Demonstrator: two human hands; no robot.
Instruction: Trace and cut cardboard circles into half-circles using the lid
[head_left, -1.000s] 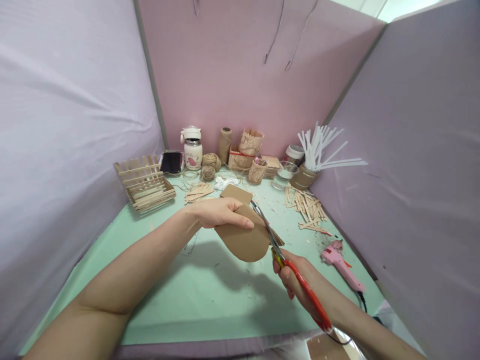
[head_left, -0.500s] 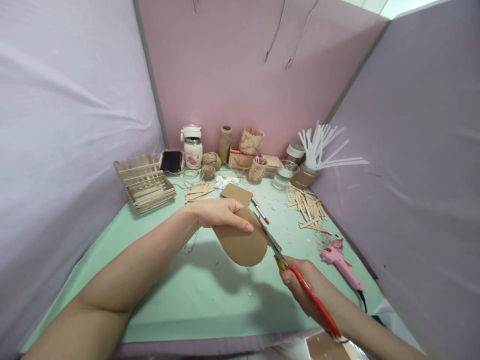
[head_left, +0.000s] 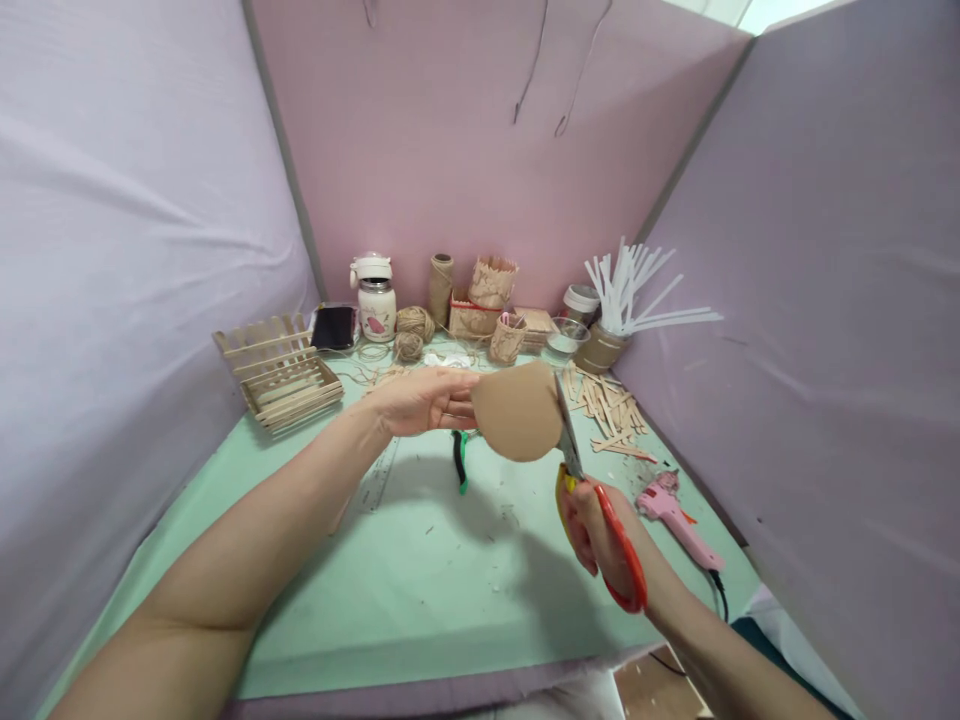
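Observation:
Above the mint-green table (head_left: 420,630), my left hand (head_left: 431,400) grips a rounded piece of brown cardboard (head_left: 519,412) by its left edge. My right hand (head_left: 600,520) is wrapped round red-and-yellow handled scissors (head_left: 622,550). The scissor blades point up and lie along the right edge of the cardboard; whether they bite into it I cannot tell. Below the cardboard, a green-and-black handled tool (head_left: 460,462) lies on the table, its top hidden. A clear ruler (head_left: 379,475) rests beneath my left wrist.
A pink glue gun (head_left: 679,520) with a cord lies right, near loose wooden sticks (head_left: 611,410). At left stands a stick-built rack (head_left: 281,375). Along the back are a white bottle (head_left: 376,305), twine balls (head_left: 415,325), a twine spool (head_left: 441,288) and a jar of white strips (head_left: 604,345).
The cardboard has been turned and lifted up and to the right. The scissors now stand more upright at its right edge. The green-handled tool has come into view.

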